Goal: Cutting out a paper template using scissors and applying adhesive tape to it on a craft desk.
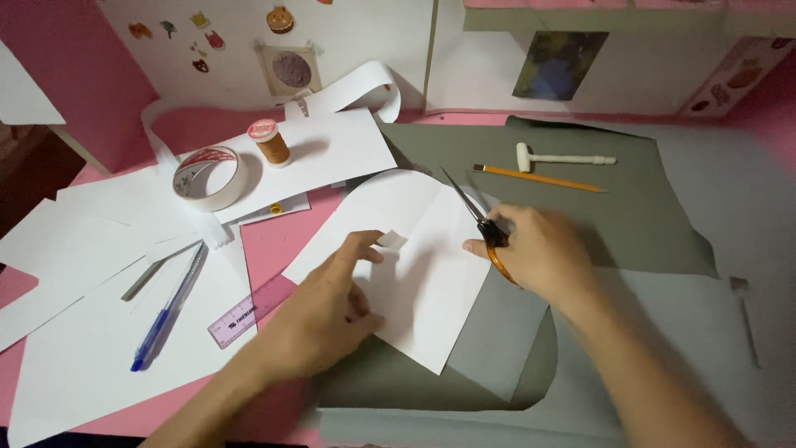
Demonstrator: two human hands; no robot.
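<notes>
My left hand (319, 311) rests on a white paper pattern piece (414, 274), its index finger pressing a small piece of clear tape (392, 241) onto it. The pattern lies on grey-green fabric (580, 182) spread over the pink table. My right hand (539, 253) grips scissors (477, 216) with orange handles; the closed blades point up and left over the paper's upper edge.
A roll of clear tape (211, 177), a spool of orange thread (269, 141), a blue pen (170, 311), a purple ruler (249, 311) and white sheets (83, 332) lie at left. A yellow pencil (539, 177) and a white tool (564, 158) rest on the fabric.
</notes>
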